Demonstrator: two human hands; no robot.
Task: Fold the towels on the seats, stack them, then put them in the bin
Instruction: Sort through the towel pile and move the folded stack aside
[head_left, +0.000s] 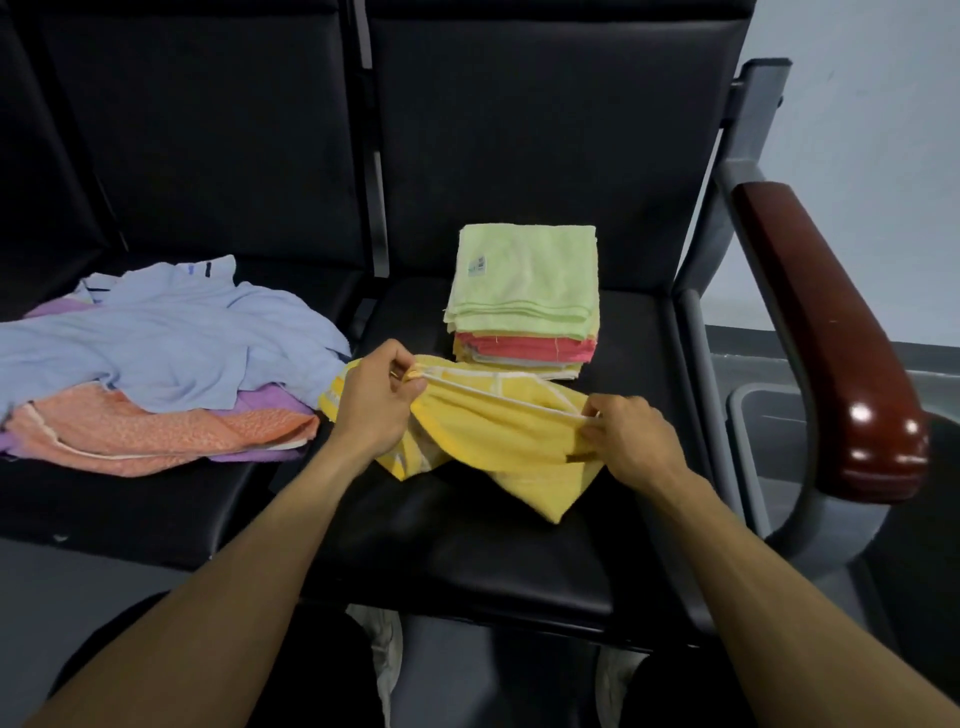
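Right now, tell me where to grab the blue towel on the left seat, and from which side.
Take the blue towel by its far edge, near the dark tag at the seat back, coming from above. It lies crumpled on top of the orange towel and the purple towel, so that raised edge should lift free without dragging them.

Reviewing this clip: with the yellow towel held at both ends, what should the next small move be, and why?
Probably pull the yellow towel taut and flat: the left hand and right hand pinch its white-trimmed edge, but it hangs crumpled in front of the folded stack.
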